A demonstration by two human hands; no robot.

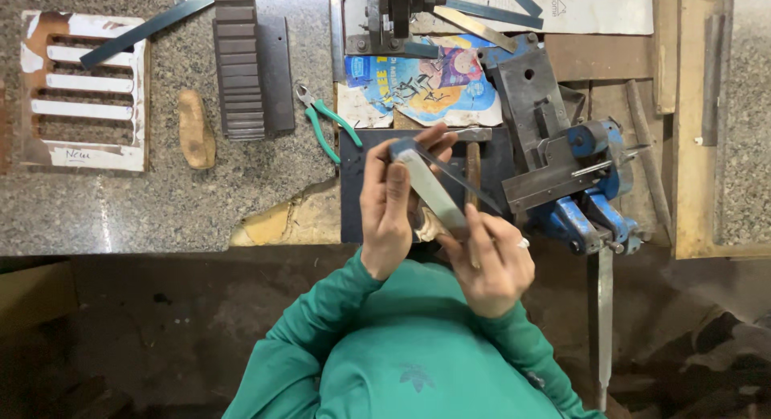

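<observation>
Metal strip [431, 188] sits raised above the dark mat [361, 202], so we can turn it freely: our left hand [388, 206] fingers pinch its top end, our right hand [491, 262] fingers clasp the lower end, beside the blue vise [590, 190] on the surface [161, 210].

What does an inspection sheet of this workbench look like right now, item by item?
Surface: speckled stone bench, chipped front edge.
Job's things: flat metal strip held in both hands over a dark mat.
Clutter: green-handled pliers, ribbed metal block, white slotted grille, printed paper.
Grippers: left hand and right hand both grip the strip.
Cables: nothing seen.
Surroundings: blue bench vise at right; dark floor below.
</observation>
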